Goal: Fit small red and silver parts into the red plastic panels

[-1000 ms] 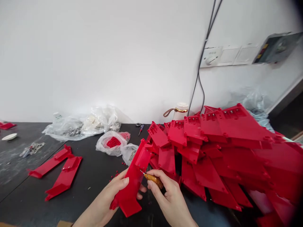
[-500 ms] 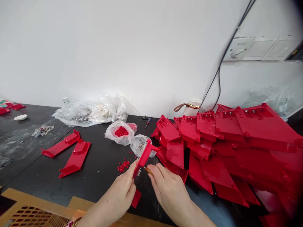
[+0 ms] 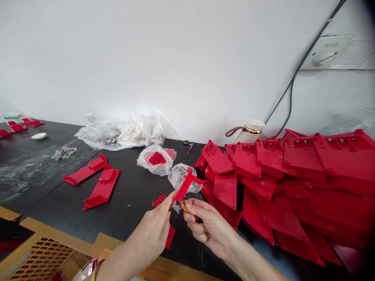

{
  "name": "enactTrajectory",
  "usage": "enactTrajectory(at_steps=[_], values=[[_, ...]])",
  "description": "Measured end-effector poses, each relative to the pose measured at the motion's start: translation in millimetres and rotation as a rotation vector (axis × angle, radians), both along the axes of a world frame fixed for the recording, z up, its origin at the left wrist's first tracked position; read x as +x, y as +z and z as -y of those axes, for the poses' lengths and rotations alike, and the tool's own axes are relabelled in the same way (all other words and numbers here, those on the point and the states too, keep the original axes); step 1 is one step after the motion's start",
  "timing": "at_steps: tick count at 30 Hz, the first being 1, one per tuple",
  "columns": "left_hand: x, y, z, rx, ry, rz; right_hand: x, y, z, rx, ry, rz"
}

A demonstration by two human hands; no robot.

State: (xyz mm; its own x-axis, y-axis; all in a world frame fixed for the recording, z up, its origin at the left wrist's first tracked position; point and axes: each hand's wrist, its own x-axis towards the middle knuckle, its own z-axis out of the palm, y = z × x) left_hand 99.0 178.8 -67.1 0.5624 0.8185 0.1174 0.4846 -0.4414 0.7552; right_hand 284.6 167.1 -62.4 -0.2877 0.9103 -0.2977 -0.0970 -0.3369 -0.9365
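My left hand (image 3: 155, 234) is closed on a long red plastic panel (image 3: 184, 190), held edge-on above the black table (image 3: 129, 210). My right hand (image 3: 209, 226) is curled round a small tool with an orange-brown handle (image 3: 184, 207), its end against the panel's lower part. A large heap of similar red panels (image 3: 287, 183) lies just right of both hands. Loose red beads (image 3: 158, 200) and small silver bits (image 3: 176, 207) are scattered under the held panel.
Two red panels (image 3: 96, 179) lie on the table to the left. Plastic bags hold red beads (image 3: 156, 159) and silver parts (image 3: 181, 177); more clear bags (image 3: 123, 134) sit by the wall. A small screwdriver (image 3: 190, 147), a white jar (image 3: 252, 129) and an orange crate (image 3: 43, 253) are also present.
The view swung left and down, revealing the orange crate. My left hand turned the red panel from flat-facing to edge-on, and my right hand kept the tool against it.
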Motion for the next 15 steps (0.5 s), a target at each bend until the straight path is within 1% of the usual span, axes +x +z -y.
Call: enactTrajectory(at_steps=[1, 2, 3, 4, 5, 6, 7, 8, 10, 11, 12, 13, 14, 15], values=[[-3.8, -0.1, -2.5, 0.028, -0.006, -0.002, -4.9, -1.8, 1.2, -0.017, -0.008, -0.04], [-9.7, 0.2, -6.9, 0.061, 0.007, -0.014, -9.4, -4.6, 3.7, -0.002, -0.018, -0.04], [-18.3, 1.3, -13.5, 0.095, 0.06, -0.039, -13.1, -8.3, 7.5, 0.061, -0.026, 0.025], [-30.1, 3.3, -22.6, 0.131, 0.172, -0.078, -15.6, -12.7, 12.3, 0.165, -0.026, 0.154], [-45.4, 6.5, -34.0, 0.161, 0.317, -0.124, -16.5, -17.9, 17.9, 0.278, -0.017, 0.298], [-63.9, 10.7, -47.6, 0.184, 0.519, -0.175, -15.9, -23.5, 24.0, 0.371, 0.004, 0.427], [-85.2, 15.5, -62.9, 0.209, 0.724, -0.22, -13.9, -29.6, 30.3, 0.431, 0.029, 0.522], [-108.6, 20.3, -79.5, 0.216, 0.822, -0.238, -10.7, -35.9, 36.6, 0.456, 0.047, 0.577], [-157.7, 26.3, -114.1, 0.212, 0.906, -0.252, -2.9, -47.7, 48.0, 0.45, 0.052, 0.613], [-181.7, 26.4, -131.1, 0.196, 0.944, -0.252, 0.9, -52.8, 52.9, 0.438, 0.043, 0.619], [-204.3, 24.4, -147.0, 0.166, 0.971, -0.233, 4.1, -57.0, 57.4, 0.423, 0.033, 0.625], [-224.9, 20.8, -161.3, 0.087, 0.991, -0.158, 6.8, -60.1, 61.2, 0.407, 0.021, 0.632], [-243.1, 16.2, -173.7, -0.005, 0.991, -0.119, 8.7, -62.2, 64.5, 0.387, 0.011, 0.639], [-258.5, 11.7, -183.8, -0.034, 0.997, -0.114, 10.2, -63.5, 67.2, 0.366, 0.001, 0.644]])
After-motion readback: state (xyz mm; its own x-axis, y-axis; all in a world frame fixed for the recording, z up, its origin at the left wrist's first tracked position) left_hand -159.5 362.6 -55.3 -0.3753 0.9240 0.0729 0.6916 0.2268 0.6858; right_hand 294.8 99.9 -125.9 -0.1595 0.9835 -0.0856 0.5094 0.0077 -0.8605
